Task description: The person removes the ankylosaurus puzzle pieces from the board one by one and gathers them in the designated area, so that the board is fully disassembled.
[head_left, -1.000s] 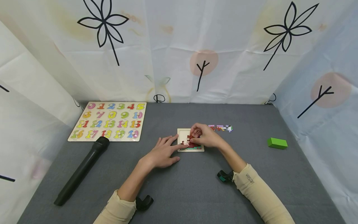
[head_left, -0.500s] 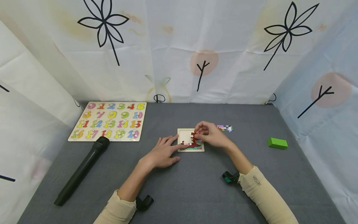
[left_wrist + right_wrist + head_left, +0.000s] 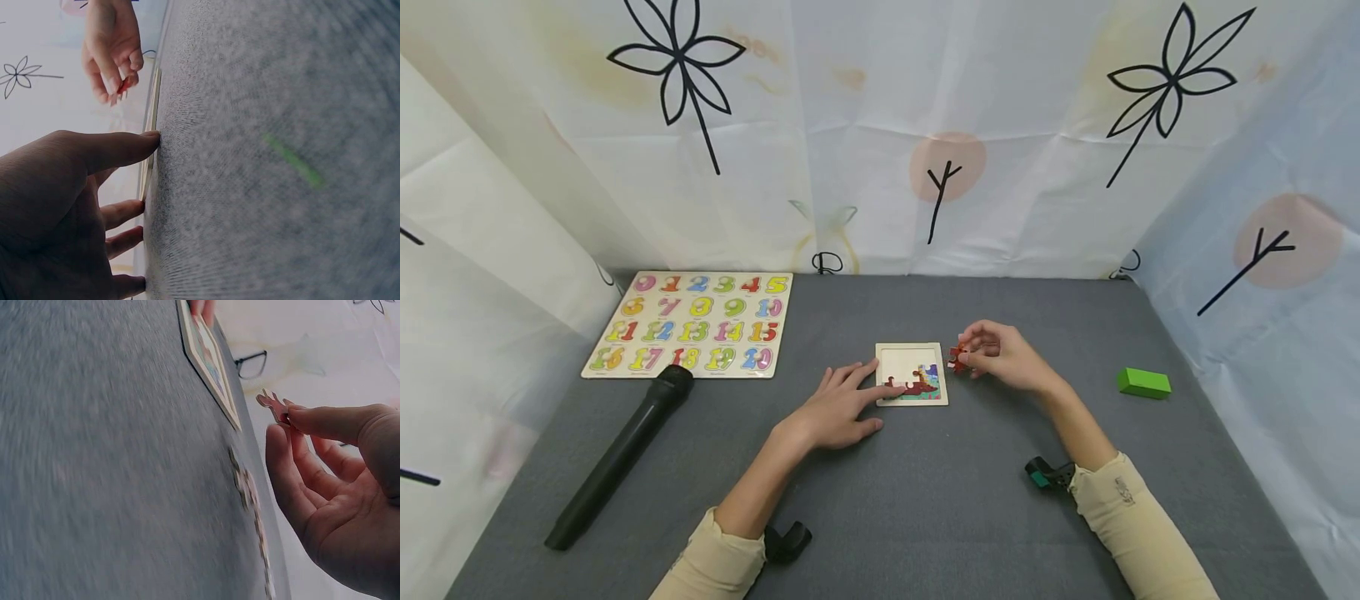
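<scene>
A small square jigsaw puzzle tray with a pale wooden frame lies on the grey cloth, pieces of a dark red and multicoloured picture fitted along its bottom and right side. My left hand rests at its left edge with fingers spread, the index finger reaching over the lower pieces. Just right of the tray, my right hand pinches a red puzzle piece between thumb and fingertips, raised off the cloth in the right wrist view. Several loose puzzle pieces lie below that hand; it hides them in the head view.
A number puzzle board stands at the back left. A black microphone lies slanted at its front corner. On the far right sits a green block. White patterned cloth walls the back and sides of the table.
My right hand has moved right, from over the tray to beside it, carrying the red puzzle piece. More of the tray's fitted picture shows. My left hand has stayed in place.
</scene>
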{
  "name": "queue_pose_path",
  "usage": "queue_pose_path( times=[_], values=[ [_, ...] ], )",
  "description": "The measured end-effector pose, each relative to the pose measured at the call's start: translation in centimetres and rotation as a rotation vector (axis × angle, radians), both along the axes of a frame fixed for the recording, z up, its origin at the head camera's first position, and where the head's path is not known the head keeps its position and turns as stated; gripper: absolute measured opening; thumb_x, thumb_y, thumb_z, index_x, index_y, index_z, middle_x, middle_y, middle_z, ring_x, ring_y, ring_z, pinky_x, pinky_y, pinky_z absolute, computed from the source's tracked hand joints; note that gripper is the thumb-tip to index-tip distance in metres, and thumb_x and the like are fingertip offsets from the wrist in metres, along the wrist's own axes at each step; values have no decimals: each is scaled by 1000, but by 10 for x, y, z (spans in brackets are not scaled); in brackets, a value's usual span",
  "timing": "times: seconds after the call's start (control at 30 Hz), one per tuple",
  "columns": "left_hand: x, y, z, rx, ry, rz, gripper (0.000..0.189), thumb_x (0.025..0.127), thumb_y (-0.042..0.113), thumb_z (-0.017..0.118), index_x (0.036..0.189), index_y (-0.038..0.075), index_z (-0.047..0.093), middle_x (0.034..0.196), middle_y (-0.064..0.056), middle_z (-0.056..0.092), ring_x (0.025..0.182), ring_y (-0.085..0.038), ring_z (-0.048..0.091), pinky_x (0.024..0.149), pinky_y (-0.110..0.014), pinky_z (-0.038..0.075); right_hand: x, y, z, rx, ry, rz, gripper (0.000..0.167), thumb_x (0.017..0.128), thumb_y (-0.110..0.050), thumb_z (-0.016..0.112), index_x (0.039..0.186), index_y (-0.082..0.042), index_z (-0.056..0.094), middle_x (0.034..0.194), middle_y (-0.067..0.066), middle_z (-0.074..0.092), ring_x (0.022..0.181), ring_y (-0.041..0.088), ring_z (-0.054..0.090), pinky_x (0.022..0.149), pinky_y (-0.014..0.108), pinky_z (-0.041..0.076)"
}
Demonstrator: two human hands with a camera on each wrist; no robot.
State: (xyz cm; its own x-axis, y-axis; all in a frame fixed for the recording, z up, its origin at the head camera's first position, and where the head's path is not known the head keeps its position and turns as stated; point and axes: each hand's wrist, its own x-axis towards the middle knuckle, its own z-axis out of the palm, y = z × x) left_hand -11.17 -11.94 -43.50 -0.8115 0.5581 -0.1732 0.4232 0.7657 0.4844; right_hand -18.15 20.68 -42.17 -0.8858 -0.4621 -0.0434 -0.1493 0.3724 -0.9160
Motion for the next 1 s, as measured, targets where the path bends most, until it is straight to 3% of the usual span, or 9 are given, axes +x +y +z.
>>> queue_pose_path(
  times=[0.27, 0.53, 1.0],
  values=[
    [0, 0, 0, 1, 0, 6, 55, 106, 26, 70, 159, 34, 56, 182, -15, 25, 166, -46, 24, 132, -77, 13, -4, 26, -1, 8, 14, -57, 30, 102, 2, 70, 127, 15, 59, 108, 21, 67, 84, 14, 75, 75, 35, 68],
    [1, 1, 2, 0, -12, 15, 55, 106, 25, 70, 159, 33, 57, 182, -15, 25, 166, -46, 24, 132, -77, 13, -6, 46, -6, 43, -14, -65, 30, 103, 5, 67, 127, 20, 59, 109, 35, 67, 83, 9, 76, 73, 32, 68],
    [1, 1, 2, -7, -7, 12, 55, 106, 25, 70, 159, 34, 56, 182, -15, 24, 166, -46, 23, 132, -77, 13, -2, 50, -11, 206, 48, -98, 29, 103, -5, 71, 125, 14, 67, 103, 27, 74, 75, 9, 73, 67, 29, 66]
  ],
)
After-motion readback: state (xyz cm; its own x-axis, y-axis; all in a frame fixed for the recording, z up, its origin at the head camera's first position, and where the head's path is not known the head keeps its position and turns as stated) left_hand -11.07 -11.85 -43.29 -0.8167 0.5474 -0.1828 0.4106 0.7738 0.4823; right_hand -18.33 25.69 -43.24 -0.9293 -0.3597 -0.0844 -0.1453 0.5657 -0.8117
